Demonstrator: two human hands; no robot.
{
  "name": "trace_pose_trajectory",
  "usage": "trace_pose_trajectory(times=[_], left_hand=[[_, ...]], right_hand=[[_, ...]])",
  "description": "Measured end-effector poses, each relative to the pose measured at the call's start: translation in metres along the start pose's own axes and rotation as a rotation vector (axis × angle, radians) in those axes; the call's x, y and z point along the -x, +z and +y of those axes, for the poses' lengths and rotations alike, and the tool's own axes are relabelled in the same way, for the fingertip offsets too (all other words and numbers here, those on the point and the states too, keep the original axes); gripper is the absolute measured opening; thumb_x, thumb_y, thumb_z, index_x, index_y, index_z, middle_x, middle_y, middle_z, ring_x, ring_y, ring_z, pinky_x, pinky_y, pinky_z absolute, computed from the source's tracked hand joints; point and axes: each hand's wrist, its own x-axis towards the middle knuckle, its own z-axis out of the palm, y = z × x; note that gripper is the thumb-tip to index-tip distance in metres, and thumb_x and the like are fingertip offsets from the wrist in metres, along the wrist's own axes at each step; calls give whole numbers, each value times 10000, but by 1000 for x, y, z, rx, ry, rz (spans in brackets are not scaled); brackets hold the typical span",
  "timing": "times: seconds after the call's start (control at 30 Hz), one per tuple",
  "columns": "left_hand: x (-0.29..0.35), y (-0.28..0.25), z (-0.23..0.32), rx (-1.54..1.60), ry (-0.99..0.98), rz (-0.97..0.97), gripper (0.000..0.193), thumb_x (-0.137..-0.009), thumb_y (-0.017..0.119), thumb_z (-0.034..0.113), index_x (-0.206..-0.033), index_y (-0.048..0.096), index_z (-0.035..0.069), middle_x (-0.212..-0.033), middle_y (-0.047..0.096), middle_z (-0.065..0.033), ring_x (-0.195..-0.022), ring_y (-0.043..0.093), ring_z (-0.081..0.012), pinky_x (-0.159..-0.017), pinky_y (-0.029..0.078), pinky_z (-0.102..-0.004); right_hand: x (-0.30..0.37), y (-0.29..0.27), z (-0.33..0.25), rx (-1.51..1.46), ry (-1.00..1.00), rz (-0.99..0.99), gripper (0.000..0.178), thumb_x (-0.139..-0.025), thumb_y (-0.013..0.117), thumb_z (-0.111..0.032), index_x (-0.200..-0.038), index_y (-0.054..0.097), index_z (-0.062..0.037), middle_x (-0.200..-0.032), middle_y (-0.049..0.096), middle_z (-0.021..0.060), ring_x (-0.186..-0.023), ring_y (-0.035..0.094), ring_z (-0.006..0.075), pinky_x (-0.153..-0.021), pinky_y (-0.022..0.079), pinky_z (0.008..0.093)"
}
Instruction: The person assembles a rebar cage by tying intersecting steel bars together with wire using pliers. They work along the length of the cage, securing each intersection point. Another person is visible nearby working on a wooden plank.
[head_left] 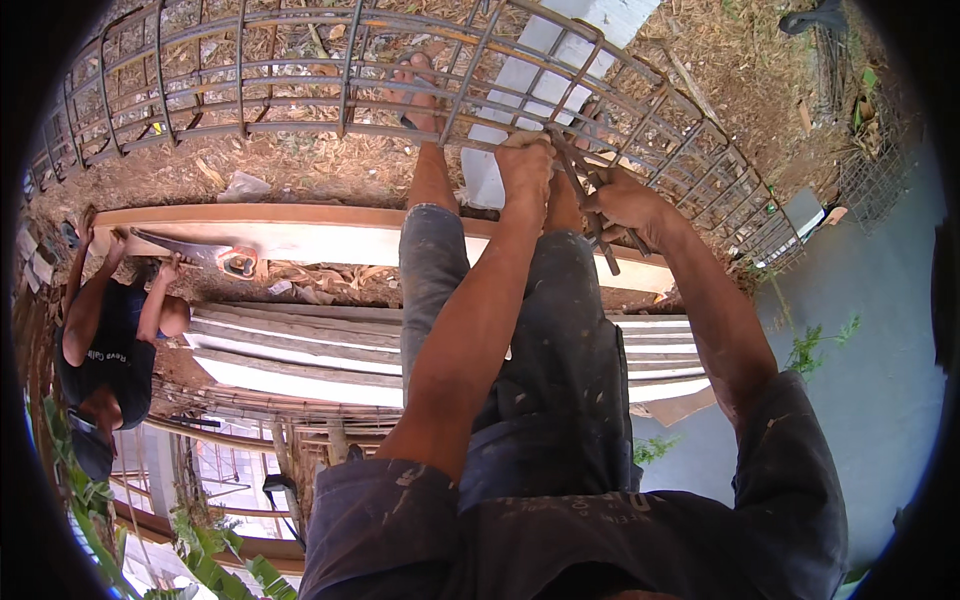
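A long cage of rusty steel rebar (345, 95) with square stirrups lies across the ground in front of my feet. My right hand (632, 207) is wrapped round the handles of dark, rusty pincers (570, 160), fingers curled between and about them. The jaws of the pincers are at the near bars of the cage, right beside my left hand (526, 168). That left hand is closed in a fist against the same bars. What its fingers hold, if anything, is hidden.
A long wooden board (330, 228) lies behind the cage, with a handsaw (200, 248) on it. At the left a co-worker (110, 320) has hands at the board. Stacked planks (300, 345) lie nearby. A pale sheet (487, 175) passes under the cage; a grey wall (850, 330) stands right.
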Motion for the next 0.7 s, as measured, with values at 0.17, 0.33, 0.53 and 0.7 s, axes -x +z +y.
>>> trace_pose_trajectory(times=[0.17,0.33,0.53,0.7], left_hand=[[5,6,4,-103,-27,-26,154,-866,651,125,-895,618,-22,-715,620,-75,-531,532,-122,-444,418,-271],[22,22,-17,273,-480,-189,380,-978,532,363,-919,602,-6,-762,617,-91,-611,559,-197,-541,488,-365],[11,78,-32,738,-283,-26,387,-1024,417,350,-956,553,-7,-803,606,-115,-783,614,-217,-689,523,-373],[31,112,-3,744,-290,293,276,-1002,460,284,-1062,497,17,-851,592,-125,-714,607,-234,-686,557,-374]], right_hand=[[-12,7,22,-315,-42,-127,270,-921,624,-280,-1005,602,-24,-727,593,39,-600,585,154,-560,534,303],[3,-3,21,-375,-117,-253,401,-862,715,-370,-1018,615,-15,-812,634,86,-698,640,181,-599,555,316],[51,-12,11,1325,-364,683,552,-792,723,-204,-1257,485,-24,-1034,625,179,-947,656,294,-833,528,410],[23,-60,19,1316,-371,535,409,-823,615,-117,-1206,513,-17,-1014,608,212,-919,662,329,-772,543,447]])
